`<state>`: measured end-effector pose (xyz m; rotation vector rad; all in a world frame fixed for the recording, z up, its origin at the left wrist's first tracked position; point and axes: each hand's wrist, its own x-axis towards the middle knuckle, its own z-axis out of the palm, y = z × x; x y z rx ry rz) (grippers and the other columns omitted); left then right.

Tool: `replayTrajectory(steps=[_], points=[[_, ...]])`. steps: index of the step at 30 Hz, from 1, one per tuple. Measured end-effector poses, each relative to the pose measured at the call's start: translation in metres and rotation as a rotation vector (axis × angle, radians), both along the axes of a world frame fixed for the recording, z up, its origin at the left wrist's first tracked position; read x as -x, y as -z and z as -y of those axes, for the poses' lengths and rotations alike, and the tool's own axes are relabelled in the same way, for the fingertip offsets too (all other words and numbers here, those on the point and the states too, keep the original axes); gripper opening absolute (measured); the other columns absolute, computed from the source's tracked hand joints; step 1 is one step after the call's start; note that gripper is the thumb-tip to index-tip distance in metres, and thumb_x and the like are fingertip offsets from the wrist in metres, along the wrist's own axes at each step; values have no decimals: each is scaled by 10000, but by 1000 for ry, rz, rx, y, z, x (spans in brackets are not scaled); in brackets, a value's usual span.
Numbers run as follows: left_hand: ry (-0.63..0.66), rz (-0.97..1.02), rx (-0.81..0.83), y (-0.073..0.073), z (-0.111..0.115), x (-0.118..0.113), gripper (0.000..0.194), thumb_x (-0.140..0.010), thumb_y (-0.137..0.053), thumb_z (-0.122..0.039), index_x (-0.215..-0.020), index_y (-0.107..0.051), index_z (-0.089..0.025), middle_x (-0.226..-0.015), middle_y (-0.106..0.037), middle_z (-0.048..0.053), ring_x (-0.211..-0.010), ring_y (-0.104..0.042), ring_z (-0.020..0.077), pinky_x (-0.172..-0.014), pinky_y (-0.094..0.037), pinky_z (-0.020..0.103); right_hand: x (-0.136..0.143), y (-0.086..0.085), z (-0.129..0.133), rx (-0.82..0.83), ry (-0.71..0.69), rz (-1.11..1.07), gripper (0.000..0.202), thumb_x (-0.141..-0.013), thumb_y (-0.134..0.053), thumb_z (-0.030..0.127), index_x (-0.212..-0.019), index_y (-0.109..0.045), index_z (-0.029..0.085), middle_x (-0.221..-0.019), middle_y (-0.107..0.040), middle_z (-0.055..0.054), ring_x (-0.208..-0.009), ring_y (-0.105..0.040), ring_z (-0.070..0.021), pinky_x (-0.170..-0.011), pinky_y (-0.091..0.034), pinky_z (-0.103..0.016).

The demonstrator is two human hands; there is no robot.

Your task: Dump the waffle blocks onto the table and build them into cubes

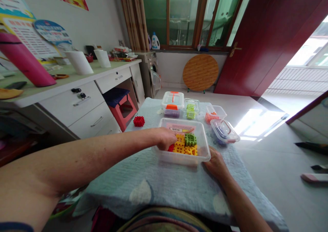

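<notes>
A clear plastic box (179, 159) stands on the cloth-covered table in front of me. Inside lie several yellow toy blocks (180, 139), a green toy block (190, 140) and, at the left, a red toy block (171, 148). My left hand (165, 138) reaches over the box's left rim, its fingers closed at the red block and close to the yellow ones; the fingertips are partly hidden. At the near right corner, my right hand (216, 161) grips the box's side from outside. A separate red block (139, 121) sits on the cloth at the left.
Behind the box stand a lidded container with orange clasps (173, 102) and a small container of light green pieces (191, 110). To the right are an open container of orange pieces (215, 114) and a lidded container (225, 131). A stool (121, 105) stands left of the table.
</notes>
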<state>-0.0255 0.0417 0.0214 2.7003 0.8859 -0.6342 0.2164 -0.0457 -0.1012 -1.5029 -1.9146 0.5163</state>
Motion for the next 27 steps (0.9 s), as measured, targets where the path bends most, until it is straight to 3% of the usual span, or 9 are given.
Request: replayTrajectory(steps=[3, 11, 17, 21, 24, 27], points=[[58, -102, 9, -1, 0, -1, 260, -589, -674, -182, -847, -708, -190, -997, -694, 126, -877, -633, 274, -684, -510, 326, 1, -2, 0, -6, 9, -16, 157, -753, -493, 224, -714, -643, 202, -722, -634, -41, -721, -587, -189, -705, -479, -284], [27, -105, 24, -10, -1, -3, 319, -575, -712, -222, -894, -717, -224, -926, -706, 76, -813, -621, 250, -658, -487, 315, 1, -2, 0, -9, -9, -10, 147, -749, -472, 216, -714, -612, 192, -747, -618, -48, -723, -583, -186, -701, -472, -284], [84, -70, -12, -17, 1, 3, 214, -669, -631, -122, -842, -727, -205, -832, -712, 61, -751, -618, 219, -676, -463, 310, 0, -1, 0, -10, -21, -1, 147, -752, -479, 225, -731, -621, 192, -766, -623, -48, -731, -585, -189, -695, -461, -283], [-55, 240, -96, -33, -10, 24, 262, -773, -554, -128, -981, -699, -198, -930, -714, 54, -842, -625, 189, -790, -457, 298, 0, -1, 1, -4, -16, -5, 157, -760, -473, 229, -736, -623, 190, -767, -624, -50, -734, -589, -193, -689, -459, -286], [-190, 497, -235, -45, -28, 57, 277, -825, -482, -135, -1030, -667, -166, -1016, -696, 62, -919, -621, 168, -857, -451, 281, 1, -3, 1, 7, -19, -3, 157, -767, -473, 239, -734, -620, 194, -753, -619, -49, -734, -587, -192, -699, -464, -288], [-413, 578, -346, -41, -53, 101, 296, -826, -484, -200, -1073, -636, -140, -1079, -678, 84, -959, -622, 181, -881, -467, 291, 1, -4, 1, 15, -16, -7, 157, -766, -474, 251, -731, -618, 197, -738, -621, -48, -731, -585, -195, -705, -472, -294]])
